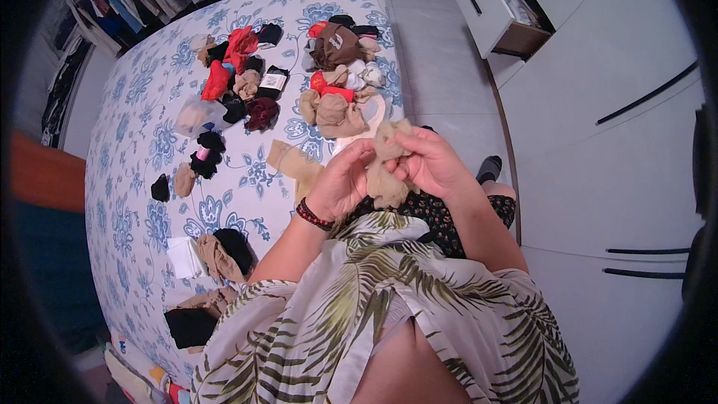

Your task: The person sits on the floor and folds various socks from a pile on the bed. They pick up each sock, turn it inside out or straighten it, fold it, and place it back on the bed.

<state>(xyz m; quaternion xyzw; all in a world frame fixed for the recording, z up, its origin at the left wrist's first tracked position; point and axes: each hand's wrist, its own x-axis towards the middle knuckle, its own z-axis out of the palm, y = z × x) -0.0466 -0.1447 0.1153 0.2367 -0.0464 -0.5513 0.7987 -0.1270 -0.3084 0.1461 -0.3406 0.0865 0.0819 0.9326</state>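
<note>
My left hand (350, 177) and my right hand (429, 160) hold a crumpled sheer beige stocking (388, 182) between them, above my lap. Fingers of the right pinch its upper part; the left grips its side. Another sheer beige stocking (294, 160) lies flat on the bed beside my left wrist, partly hidden by that arm. Just beyond my hands sits a pile with a beige bundle (338, 115), a red rolled piece (339, 93), white socks (364, 74) and a brown cloth bag (338, 44) bearing writing.
A second pile holds red garments (241, 47), a maroon bundle (262, 113) and a clear plastic bag (196, 118). Folded black cloth (190, 327) lies at my left on the flowered bedsheet (134, 191). An open drawer (488, 8) juts from the white cabinet (606, 179).
</note>
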